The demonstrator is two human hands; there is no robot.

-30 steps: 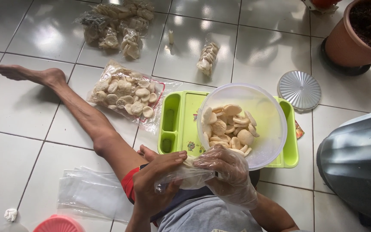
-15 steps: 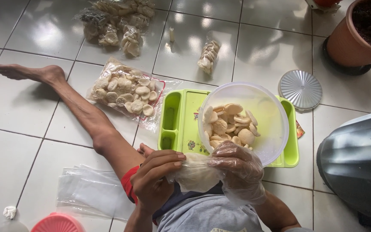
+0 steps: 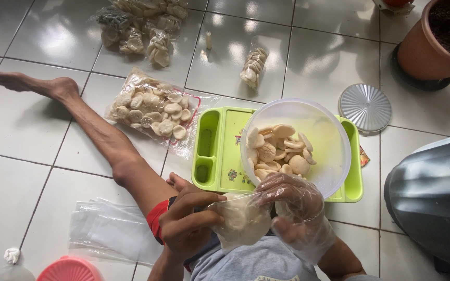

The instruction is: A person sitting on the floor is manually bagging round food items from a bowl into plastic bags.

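The bare left hand [image 3: 186,224] pinches the rim of a small clear bag [image 3: 240,221] of pale crackers, while the gloved right hand [image 3: 292,208] grips its other side. Just beyond the hands, a clear bowl of crackers [image 3: 294,145] sits on a green tray [image 3: 220,151].

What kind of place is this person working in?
Probably the floor of a home, maybe a porch: white floor tiles, a potted plant, and a person sitting barefoot, both hands packing crackers from a clear bowl into a small plastic bag.
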